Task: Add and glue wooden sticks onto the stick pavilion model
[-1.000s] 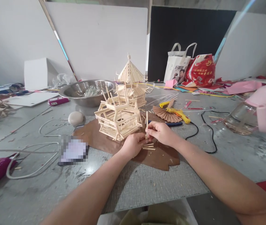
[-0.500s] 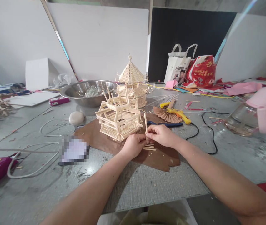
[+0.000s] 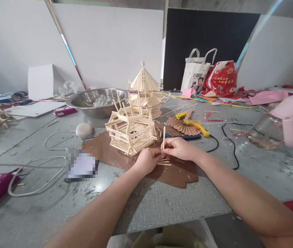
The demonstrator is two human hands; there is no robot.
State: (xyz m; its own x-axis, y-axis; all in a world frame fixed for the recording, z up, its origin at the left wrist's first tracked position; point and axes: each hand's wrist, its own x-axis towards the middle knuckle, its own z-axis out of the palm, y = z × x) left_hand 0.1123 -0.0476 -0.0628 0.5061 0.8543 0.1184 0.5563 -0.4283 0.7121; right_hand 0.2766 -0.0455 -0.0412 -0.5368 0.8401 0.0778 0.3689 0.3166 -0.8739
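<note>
Between the fingers of my right hand a thin wooden stick stands nearly upright. My left hand is closed beside it, fingertips meeting at the stick's lower end; what exactly they pinch is hidden. Several short sticks lie just below the hands on a brown sheet. To the left of the hands rests an open six-sided stick frame with posts poking up. Behind that rises a stick pavilion with a pointed roof. A blue-handled tool lies partly behind my right hand.
A steel bowl stands behind the frame at left. On the right are a yellow glue gun with a black cord, a folded brown fan and a glass jug with pink lid. A blurred-out phone-like object lies left.
The upright stick has shifted slightly right and lower with my right hand's fingers. My left hand has hardly moved.
</note>
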